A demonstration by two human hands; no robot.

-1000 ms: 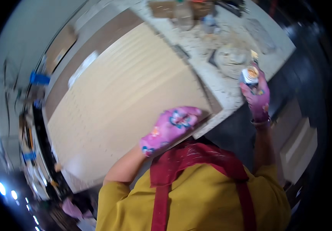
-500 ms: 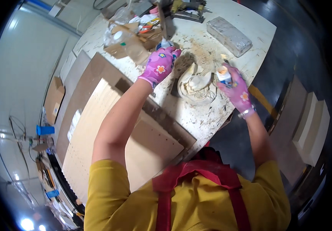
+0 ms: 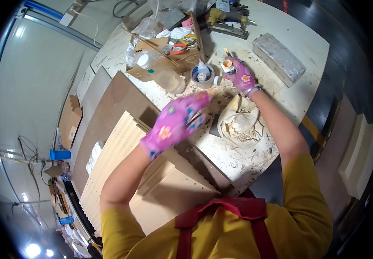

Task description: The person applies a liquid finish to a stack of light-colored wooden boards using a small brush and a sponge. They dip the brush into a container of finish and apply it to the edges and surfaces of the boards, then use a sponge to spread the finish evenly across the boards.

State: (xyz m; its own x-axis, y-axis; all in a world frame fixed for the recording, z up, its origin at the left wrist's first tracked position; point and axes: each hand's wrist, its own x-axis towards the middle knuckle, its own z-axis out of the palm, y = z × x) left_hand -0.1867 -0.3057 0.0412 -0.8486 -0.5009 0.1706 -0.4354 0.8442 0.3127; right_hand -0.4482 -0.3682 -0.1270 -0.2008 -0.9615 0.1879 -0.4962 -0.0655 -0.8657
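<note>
My right hand (image 3: 241, 77), in a pink flowered glove, grips a small open jar (image 3: 227, 67) of orange-brown stuff at the far middle of the table. The gloved left hand (image 3: 175, 121) is over the near left part of the table, a little blurred, its fingers apart and no object visible in them. Between the hands stands a small squeeze bottle (image 3: 202, 71) inside a roll of tape (image 3: 196, 80). A white cap (image 3: 217, 80) lies against the roll. Nearer to me is a crumpled cream cloth (image 3: 240, 121).
Stacked drilled wooden panels (image 3: 152, 172) cover the near left. A clear bottle (image 3: 169, 80) leans by a cardboard box (image 3: 186, 60) with pliers and plastic bags. A nail gun (image 3: 227, 23) and a grey block (image 3: 278, 58) lie at the back.
My left hand has come back toward me from beside the tape roll, where the white cap now shows. My right hand has carried the jar farther away and inward.
</note>
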